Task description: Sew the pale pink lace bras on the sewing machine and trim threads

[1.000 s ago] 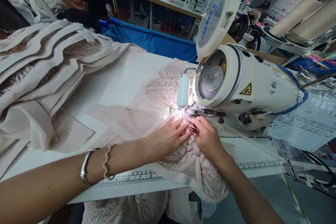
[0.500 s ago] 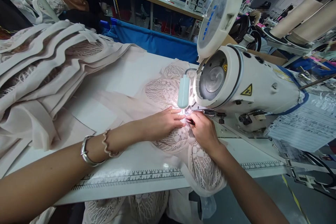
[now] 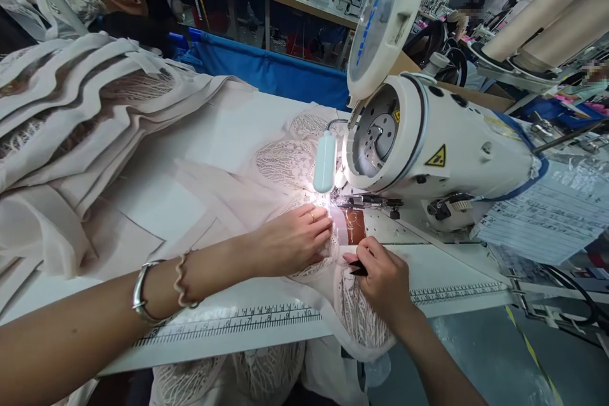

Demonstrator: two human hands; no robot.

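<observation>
My left hand (image 3: 295,238) lies flat on a beige lace bra piece (image 3: 280,162), fingertips just in front of the sewing machine's (image 3: 440,139) lit needle area. The presser foot and needle are lost in the glare. A small black two-pronged tool (image 3: 358,268) is gripped in my right hand (image 3: 385,276), which is closed beside the lace at the table's front part. One lace cup (image 3: 364,317) hangs over the front edge below that hand. A pale green lamp (image 3: 325,162) hangs over the needle area and hides part of the lace.
A heap of beige lace pieces (image 3: 95,95) covers the left of the white table (image 3: 228,127). A ruler strip (image 3: 238,323) runs along the front edge. The machine's round cover (image 3: 383,19) stands open. Behind hangs a blue cloth (image 3: 271,70); a written sheet (image 3: 537,209) lies right.
My right hand has moved away from the needle area, down toward me, with the black tool. My left hand stays on the lace. The machine's blurred inner disc now shows sharply.
</observation>
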